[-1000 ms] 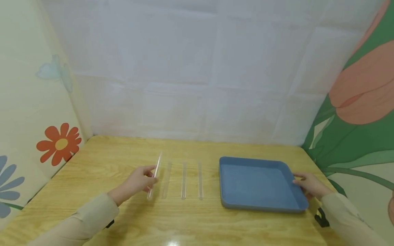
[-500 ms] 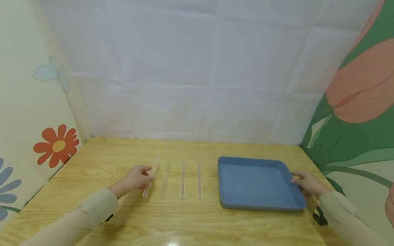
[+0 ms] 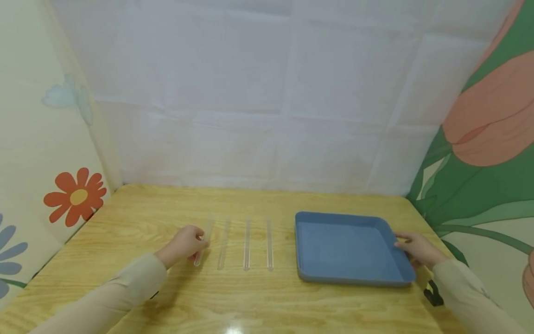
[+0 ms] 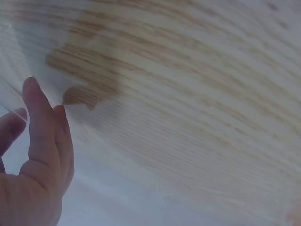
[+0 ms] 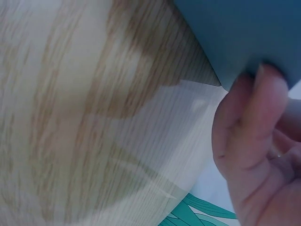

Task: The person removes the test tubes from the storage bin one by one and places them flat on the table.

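In the head view, my left hand (image 3: 186, 243) pinches a clear test tube (image 3: 200, 255) between thumb and fingers, low over the table and slightly slanted. The left wrist view has the left hand (image 4: 40, 155) at its left edge, with only a faint bit of the tube by the thumb. Several more clear tubes lie to its right in a row: a faint tube (image 3: 223, 246), a middle tube (image 3: 247, 246) and a right tube (image 3: 270, 246). My right hand (image 3: 421, 250) grips the right rim of a blue tray (image 3: 350, 250); its fingers (image 5: 249, 117) show against the tray's wall in the right wrist view.
The wood-grain table (image 3: 250, 301) ends at a white cloth wall (image 3: 250, 116) behind. Printed panels with a red flower (image 3: 77, 197) and a tulip (image 3: 492, 125) flank it. Black straps show at both wrists.
My left hand has lowered the test tube to table level and moved it slightly left, so it lies flatter beside the others. The right hand stays at the tray's rim.
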A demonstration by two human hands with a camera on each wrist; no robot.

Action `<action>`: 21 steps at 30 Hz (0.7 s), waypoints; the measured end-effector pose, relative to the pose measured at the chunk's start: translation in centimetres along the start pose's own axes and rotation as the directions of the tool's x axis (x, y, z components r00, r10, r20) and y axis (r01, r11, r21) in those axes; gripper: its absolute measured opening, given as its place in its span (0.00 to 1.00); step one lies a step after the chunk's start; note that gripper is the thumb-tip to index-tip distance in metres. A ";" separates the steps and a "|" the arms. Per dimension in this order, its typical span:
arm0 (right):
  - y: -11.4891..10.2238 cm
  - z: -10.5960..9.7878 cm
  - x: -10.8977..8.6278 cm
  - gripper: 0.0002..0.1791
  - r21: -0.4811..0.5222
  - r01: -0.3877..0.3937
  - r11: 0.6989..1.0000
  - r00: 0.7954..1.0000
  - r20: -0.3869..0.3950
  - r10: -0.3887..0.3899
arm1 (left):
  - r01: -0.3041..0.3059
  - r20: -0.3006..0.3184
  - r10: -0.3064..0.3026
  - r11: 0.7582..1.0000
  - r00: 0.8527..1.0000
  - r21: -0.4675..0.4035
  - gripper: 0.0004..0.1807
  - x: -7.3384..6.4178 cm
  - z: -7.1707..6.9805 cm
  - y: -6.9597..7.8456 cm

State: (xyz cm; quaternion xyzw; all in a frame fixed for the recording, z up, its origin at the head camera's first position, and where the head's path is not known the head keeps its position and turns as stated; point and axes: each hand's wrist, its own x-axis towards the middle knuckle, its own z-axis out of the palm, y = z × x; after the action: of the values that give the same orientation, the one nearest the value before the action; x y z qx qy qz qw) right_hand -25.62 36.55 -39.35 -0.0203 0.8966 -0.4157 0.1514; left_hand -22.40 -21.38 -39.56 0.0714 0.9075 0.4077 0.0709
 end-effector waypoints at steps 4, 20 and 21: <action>0.2 0.1 0.1 0.30 -0.002 -0.005 1.000 1.000 -0.009 0.005 | 0.002 -0.026 -0.001 0.998 1.000 0.056 0.14 0.1 0.2 -0.2; 0.0 0.1 0.0 0.29 -0.018 -0.011 1.000 1.000 -0.007 0.010 | 0.071 -0.036 -0.064 0.963 0.997 0.261 0.28 -0.1 0.6 0.2; 0.0 0.1 0.0 0.30 -0.018 -0.011 1.000 1.000 -0.007 0.011 | 0.068 -0.037 -0.060 0.964 0.997 0.257 0.28 -0.1 0.6 0.1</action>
State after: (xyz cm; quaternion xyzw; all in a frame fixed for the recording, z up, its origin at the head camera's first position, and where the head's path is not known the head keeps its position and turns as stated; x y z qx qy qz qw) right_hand -25.57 36.53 -39.41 -0.0153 0.9009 -0.4068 0.1505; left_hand -22.15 -20.88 -39.85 0.0448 0.9556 0.2846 0.0612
